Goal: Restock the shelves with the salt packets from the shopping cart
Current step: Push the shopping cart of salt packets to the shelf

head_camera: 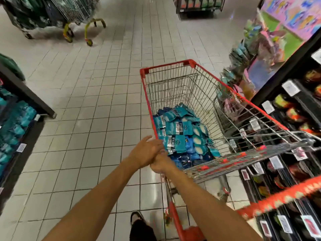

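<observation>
Your left hand [146, 151] had loose fingers; your right hand [160, 163] curled, grip unclear. Salt packets [182, 134] at one o'clock looked soft, squashy, probably heavy; grab one by its edge.

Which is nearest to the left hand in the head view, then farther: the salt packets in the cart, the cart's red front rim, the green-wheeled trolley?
From the left hand:
1. Salt packets, just right of it.
2. Cart's red front rim, ahead.
3. Green-wheeled trolley, far, upper left.
</observation>
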A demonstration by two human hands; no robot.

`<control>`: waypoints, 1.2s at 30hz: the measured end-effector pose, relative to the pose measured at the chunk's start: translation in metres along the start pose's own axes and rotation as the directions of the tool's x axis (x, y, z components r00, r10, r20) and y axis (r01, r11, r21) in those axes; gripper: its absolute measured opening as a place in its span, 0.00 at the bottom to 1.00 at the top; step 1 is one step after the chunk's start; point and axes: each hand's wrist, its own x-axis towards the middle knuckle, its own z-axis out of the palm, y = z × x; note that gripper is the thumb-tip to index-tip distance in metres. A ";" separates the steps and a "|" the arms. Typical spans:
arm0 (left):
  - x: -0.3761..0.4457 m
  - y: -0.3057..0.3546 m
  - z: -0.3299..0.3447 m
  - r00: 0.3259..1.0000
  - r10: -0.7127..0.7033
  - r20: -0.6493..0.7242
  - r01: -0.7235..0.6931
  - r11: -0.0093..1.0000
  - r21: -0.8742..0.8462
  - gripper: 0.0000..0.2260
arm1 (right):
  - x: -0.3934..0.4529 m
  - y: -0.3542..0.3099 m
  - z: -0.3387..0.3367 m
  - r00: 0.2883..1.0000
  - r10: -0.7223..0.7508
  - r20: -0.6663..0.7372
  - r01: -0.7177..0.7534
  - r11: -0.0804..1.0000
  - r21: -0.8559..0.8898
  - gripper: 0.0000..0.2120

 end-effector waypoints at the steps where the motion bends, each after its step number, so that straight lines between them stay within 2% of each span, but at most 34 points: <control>1: 0.005 -0.009 -0.001 1.000 0.025 -0.009 -0.025 1.000 -0.004 0.15 | 0.006 0.002 0.005 0.994 0.070 -0.080 -0.064 0.995 0.071 0.22; 3: 0.013 -0.021 -0.001 0.994 0.091 -0.052 -0.090 0.995 0.034 0.17 | 0.009 0.009 0.013 0.977 0.134 -0.166 -0.106 0.980 0.169 0.23; 5: 0.019 -0.035 -0.002 0.986 0.153 -0.071 -0.148 0.986 0.072 0.20 | 0.013 0.012 0.015 0.972 0.152 -0.182 -0.122 0.979 0.163 0.25; 9: 0.037 -0.061 -0.005 0.981 0.194 0.021 -0.195 0.971 0.138 0.18 | 0.016 0.011 0.006 0.969 0.169 -0.182 -0.147 0.981 0.125 0.30; 14: 0.076 -0.096 -0.011 0.972 0.192 0.132 -0.204 0.975 0.088 0.21 | -0.004 0.011 0.001 0.952 0.240 -0.188 -0.258 0.963 -0.077 0.26; 17: 0.100 -0.124 -0.007 0.964 0.205 0.170 -0.232 0.960 0.154 0.21 | -0.009 0.009 -0.008 0.944 0.284 -0.170 -0.319 0.917 -0.240 0.24; 19: 0.120 -0.145 -0.006 0.964 0.207 0.165 -0.233 0.959 0.164 0.22 | 0.007 0.003 -0.017 0.937 0.319 -0.139 -0.342 0.920 -0.191 0.22; 22: 0.148 -0.177 -0.003 0.966 0.196 0.167 -0.219 0.967 0.133 0.23 | 0.051 -0.019 -0.026 0.918 0.364 -0.155 -0.357 0.931 0.071 0.26; 25: 0.178 -0.206 -0.003 0.961 0.182 0.210 -0.217 0.963 0.160 0.24 | 0.097 -0.037 -0.033 0.868 0.441 -0.228 -0.386 0.888 0.248 0.21; 28: 0.206 -0.229 -0.007 0.946 0.169 0.277 -0.226 0.955 0.190 0.24 | 0.127 -0.044 -0.039 0.813 0.497 -0.303 -0.421 0.862 0.283 0.17; 31: 0.237 -0.250 -0.012 0.915 0.193 0.353 -0.276 0.940 0.200 0.25 | 0.151 -0.052 -0.043 0.778 0.540 -0.321 -0.492 0.841 0.224 0.17; 33: 0.258 -0.261 -0.016 0.874 0.179 0.453 -0.300 0.931 0.210 0.26 | 0.163 -0.055 -0.045 0.747 0.589 -0.308 -0.548 0.808 0.215 0.17; 36: 0.286 -0.276 -0.016 0.808 0.206 0.552 -0.371 0.906 0.205 0.30 | 0.178 -0.060 -0.047 0.682 0.684 -0.259 -0.638 0.730 0.247 0.13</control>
